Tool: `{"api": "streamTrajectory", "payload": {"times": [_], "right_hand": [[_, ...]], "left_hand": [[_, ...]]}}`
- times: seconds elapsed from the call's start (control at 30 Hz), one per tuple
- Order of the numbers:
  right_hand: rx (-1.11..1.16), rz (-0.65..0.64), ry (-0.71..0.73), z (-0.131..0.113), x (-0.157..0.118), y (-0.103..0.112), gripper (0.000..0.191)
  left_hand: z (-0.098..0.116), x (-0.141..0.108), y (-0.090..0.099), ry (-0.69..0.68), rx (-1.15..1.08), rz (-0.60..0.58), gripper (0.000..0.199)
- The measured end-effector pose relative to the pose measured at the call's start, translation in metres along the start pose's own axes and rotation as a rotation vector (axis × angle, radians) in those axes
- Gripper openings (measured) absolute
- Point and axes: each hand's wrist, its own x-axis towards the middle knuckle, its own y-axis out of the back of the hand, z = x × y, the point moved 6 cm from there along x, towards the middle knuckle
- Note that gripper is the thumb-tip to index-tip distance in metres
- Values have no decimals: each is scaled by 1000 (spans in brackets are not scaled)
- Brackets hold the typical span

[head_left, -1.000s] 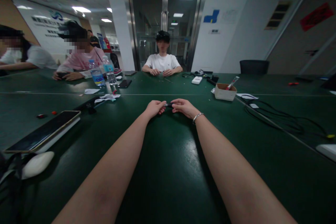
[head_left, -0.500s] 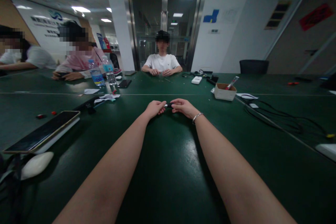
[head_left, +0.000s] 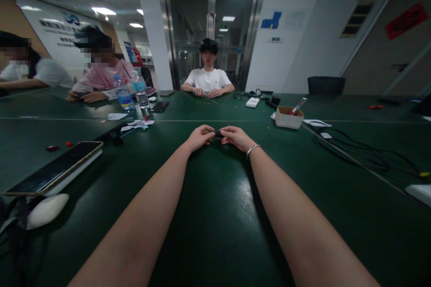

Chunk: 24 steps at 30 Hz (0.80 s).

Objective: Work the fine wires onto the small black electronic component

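Note:
A small dark object (head_left: 218, 134) is held between my two hands, above the green table (head_left: 215, 215) and near its middle seam. My right hand (head_left: 235, 137) pinches it from the right with thumb and fingers; a silver bracelet (head_left: 252, 151) circles that wrist. From the left, my left hand (head_left: 201, 138) closes its fingertips at the object's other end. The fingers cover much of the object, so its exact shape cannot be made out.
A small box (head_left: 288, 119) with a pen-like item stands right of my hands, with black cables (head_left: 357, 145) beyond it. On the left lie a large phone (head_left: 55, 168), a white mouse (head_left: 48, 211) and paper scraps. Bottles (head_left: 124, 94) and seated people are farther back.
My left fingers have shifted slightly on the object. The silvery part that showed between my hands is now hidden, and only a dark part shows.

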Motion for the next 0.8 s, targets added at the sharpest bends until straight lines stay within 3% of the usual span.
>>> {"api": "streamTrajectory", "payload": {"times": [0.63,0.8], "right_hand": [[-28,-42,19,-1,0,-2,12],[-27,-47,27,-1,0,-2,13]], "left_hand": [[-5,5,1,-8,77,-15,23],[-5,4,4,8,51,31,21]]}}
